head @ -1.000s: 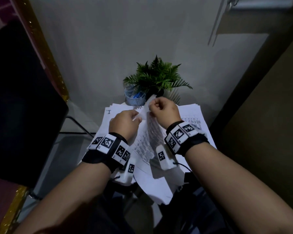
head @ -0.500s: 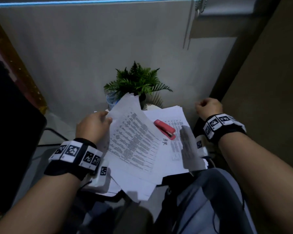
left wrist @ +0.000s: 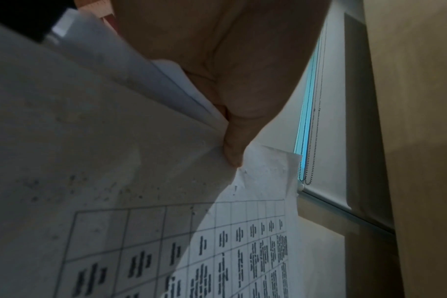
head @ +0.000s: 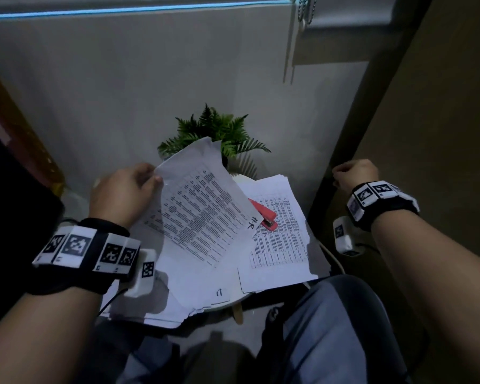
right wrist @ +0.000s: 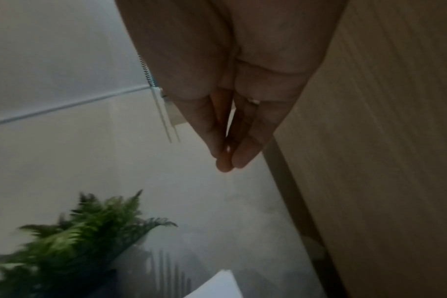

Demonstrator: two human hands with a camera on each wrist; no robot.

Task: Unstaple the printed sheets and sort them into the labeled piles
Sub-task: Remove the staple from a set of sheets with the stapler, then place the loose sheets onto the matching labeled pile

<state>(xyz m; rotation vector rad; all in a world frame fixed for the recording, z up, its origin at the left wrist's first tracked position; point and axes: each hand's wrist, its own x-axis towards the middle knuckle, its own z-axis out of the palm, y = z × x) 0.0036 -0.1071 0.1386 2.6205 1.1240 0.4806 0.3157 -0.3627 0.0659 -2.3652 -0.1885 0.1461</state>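
Dim corner: pale wall [head: 122,92] behind, a blind with a bead chain [head: 305,12] at the top right of the head view, a brown panel [head: 441,134] down the right side. At centre stood a small round white table [head: 227,303], mostly covered in paper.

Left hand [head: 122,192], centre left, held a sheaf of printed sheets [head: 203,206] tilted up over the table. The left wrist view showed the thumb [left wrist: 232,149] pressed on the top corner, fingers behind the paper; sheets fanned apart there, the corner [left wrist: 268,167] creased. Print was tabular, too small to read. One handwritten mark at the sheaf's right edge, possibly "HR", uncertain.

Right pile [head: 277,245] lay flat on the table, a red stapler [head: 263,214] on top, partly under the sheaf. Lower pile [head: 178,297] lay under the sheaf; a small handwritten mark [head: 219,292] near its lower edge, unreadable.

Right hand [head: 355,176] was off to the right, clear of the table, against the panel. In the right wrist view its fingertips [right wrist: 225,159] were pinched together; whether anything sat between them I could not tell.

Fern [head: 216,131] stood at the table's far edge.
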